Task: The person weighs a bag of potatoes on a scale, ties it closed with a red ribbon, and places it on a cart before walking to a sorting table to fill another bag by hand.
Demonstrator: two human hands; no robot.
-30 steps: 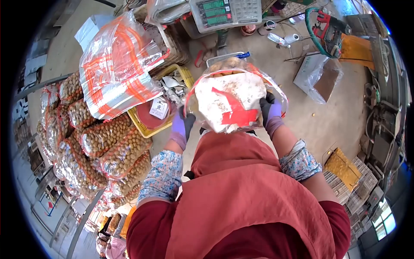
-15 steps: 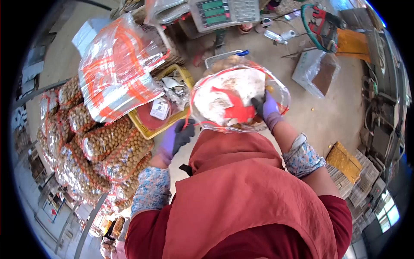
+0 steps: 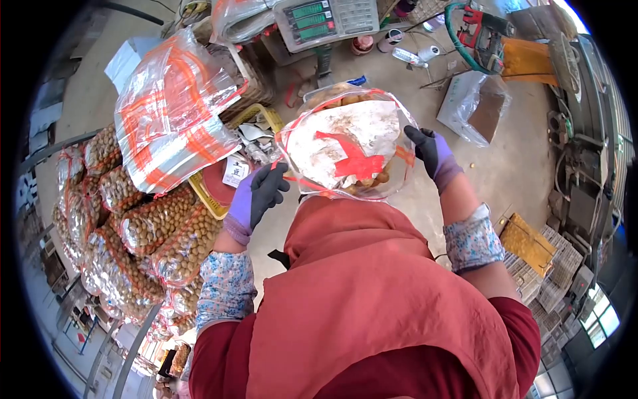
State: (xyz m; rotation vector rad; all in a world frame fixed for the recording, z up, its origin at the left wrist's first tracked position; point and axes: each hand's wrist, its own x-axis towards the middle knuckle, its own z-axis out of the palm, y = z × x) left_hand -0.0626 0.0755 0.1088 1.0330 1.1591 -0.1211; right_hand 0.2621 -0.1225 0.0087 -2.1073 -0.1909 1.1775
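In front of me stands a clear plastic bag (image 3: 399, 179) with a red drawstring round its mouth and potatoes (image 3: 375, 179) inside. A dirty white sheet (image 3: 332, 143) lies over the potatoes, and a red piece of material (image 3: 355, 156) rests on it. My left hand (image 3: 256, 196), in a purple and dark grey glove, is closed on the red drawstring (image 3: 289, 177) at the bag's left side. At the right rim, my right hand (image 3: 435, 154), gloved alike, pinches the edge of the bag. Its fingertips are partly hidden by the plastic.
Left of the bag, a yellow crate (image 3: 211, 199) holds a labelled red item and scraps. Folded plastic bags (image 3: 176, 113) lie beside it. Filled potato bags (image 3: 126, 226) are piled at far left. A digital scale (image 3: 325, 23) stands ahead; a lined box (image 3: 475, 110) sits right.
My right hand has moved off the white sheet to the bag's right rim. My left hand has come up slightly. More potatoes show beside the sheet, and the whole view has shifted slightly.
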